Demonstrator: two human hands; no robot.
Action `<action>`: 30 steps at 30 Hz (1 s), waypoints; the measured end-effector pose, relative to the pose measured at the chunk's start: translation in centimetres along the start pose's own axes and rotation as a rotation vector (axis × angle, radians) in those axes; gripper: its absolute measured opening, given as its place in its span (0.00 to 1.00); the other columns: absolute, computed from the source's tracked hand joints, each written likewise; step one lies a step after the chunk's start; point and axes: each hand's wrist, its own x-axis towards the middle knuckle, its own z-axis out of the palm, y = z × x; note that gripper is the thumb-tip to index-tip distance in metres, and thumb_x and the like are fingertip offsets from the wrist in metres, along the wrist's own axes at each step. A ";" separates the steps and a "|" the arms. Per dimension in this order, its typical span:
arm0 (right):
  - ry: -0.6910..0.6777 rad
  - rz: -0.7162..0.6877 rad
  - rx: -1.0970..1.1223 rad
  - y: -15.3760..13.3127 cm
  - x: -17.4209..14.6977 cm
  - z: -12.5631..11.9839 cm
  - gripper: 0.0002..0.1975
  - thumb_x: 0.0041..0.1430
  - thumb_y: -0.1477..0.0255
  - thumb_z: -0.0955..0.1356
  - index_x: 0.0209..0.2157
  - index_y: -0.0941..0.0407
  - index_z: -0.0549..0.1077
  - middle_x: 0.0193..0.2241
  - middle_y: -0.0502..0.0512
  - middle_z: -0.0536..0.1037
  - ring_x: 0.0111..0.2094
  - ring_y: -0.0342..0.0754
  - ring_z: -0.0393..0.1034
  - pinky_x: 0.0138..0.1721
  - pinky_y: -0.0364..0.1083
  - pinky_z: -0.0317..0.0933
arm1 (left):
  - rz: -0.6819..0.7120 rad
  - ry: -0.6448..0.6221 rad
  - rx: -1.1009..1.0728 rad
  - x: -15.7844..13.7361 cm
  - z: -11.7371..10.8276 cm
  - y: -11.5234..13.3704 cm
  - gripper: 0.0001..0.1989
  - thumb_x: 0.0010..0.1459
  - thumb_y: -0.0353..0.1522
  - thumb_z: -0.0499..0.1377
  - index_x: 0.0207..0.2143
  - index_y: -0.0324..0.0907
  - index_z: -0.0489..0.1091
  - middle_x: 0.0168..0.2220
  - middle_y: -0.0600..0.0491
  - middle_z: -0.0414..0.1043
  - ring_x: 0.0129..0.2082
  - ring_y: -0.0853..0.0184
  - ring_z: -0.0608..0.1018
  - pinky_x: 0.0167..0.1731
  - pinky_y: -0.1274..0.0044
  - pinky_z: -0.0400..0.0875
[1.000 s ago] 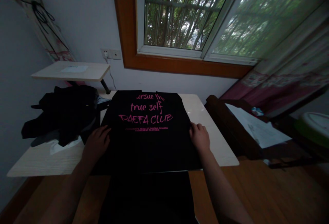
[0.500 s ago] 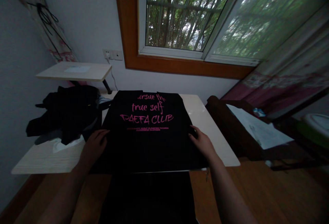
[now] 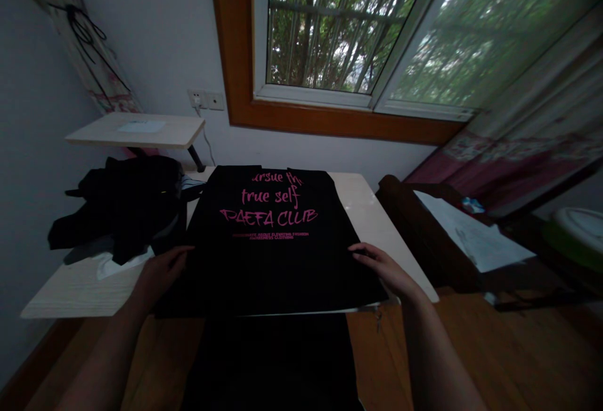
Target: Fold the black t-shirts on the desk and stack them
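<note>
On the left of the table (image 3: 70, 296), dark clothes (image 3: 125, 200) lie heaped by a shelf (image 3: 101, 131), and just right of them the left hand (image 3: 164, 268) rests with fingers drawn together at the left side of the shirt (image 3: 273, 273), though whether they pinch cloth I cannot tell. The shirt lies spread on the middle of the table, pink lettering up. At its right side the right hand (image 3: 382, 268) touches it, thumb and fingers slightly parted, any hold on cloth unclear, and farther right lies paper (image 3: 466, 229).
</note>
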 end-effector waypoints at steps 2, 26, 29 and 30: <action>-0.011 0.008 -0.006 0.5 0.2 0.0 0.20 0.59 0.57 0.68 0.47 0.55 0.76 0.42 0.56 0.80 0.42 0.54 0.75 0.43 0.51 0.69 | -0.018 -0.014 -0.004 0.0 0.0 0.1 0.25 0.64 0.46 0.48 0.54 0.47 0.74 0.28 0.57 0.77 0.28 0.65 0.79 0.33 0.76 0.72; 0.539 0.076 -1.011 1.3 3.5 4.5 0.21 0.72 0.65 0.56 0.63 0.53 0.63 0.44 0.63 0.80 0.34 0.53 0.78 0.33 0.47 0.63 | -0.153 0.163 0.486 0.6 1.6 4.7 0.26 0.70 0.41 0.43 0.64 0.41 0.61 0.48 0.39 0.77 0.41 0.53 0.81 0.39 0.65 0.74; 0.555 0.074 -1.035 1.6 2.6 4.6 0.21 0.73 0.65 0.56 0.62 0.53 0.64 0.44 0.63 0.80 0.33 0.52 0.78 0.32 0.46 0.63 | -0.149 0.124 0.512 0.2 1.5 4.3 0.25 0.71 0.41 0.42 0.64 0.43 0.61 0.42 0.42 0.80 0.38 0.53 0.82 0.38 0.67 0.73; 0.548 0.074 -1.034 1.7 2.4 4.6 0.21 0.73 0.65 0.55 0.62 0.53 0.64 0.44 0.63 0.80 0.33 0.52 0.78 0.32 0.46 0.63 | -0.146 0.115 0.529 0.0 1.4 4.1 0.25 0.71 0.41 0.42 0.65 0.44 0.61 0.40 0.42 0.80 0.37 0.53 0.83 0.37 0.67 0.73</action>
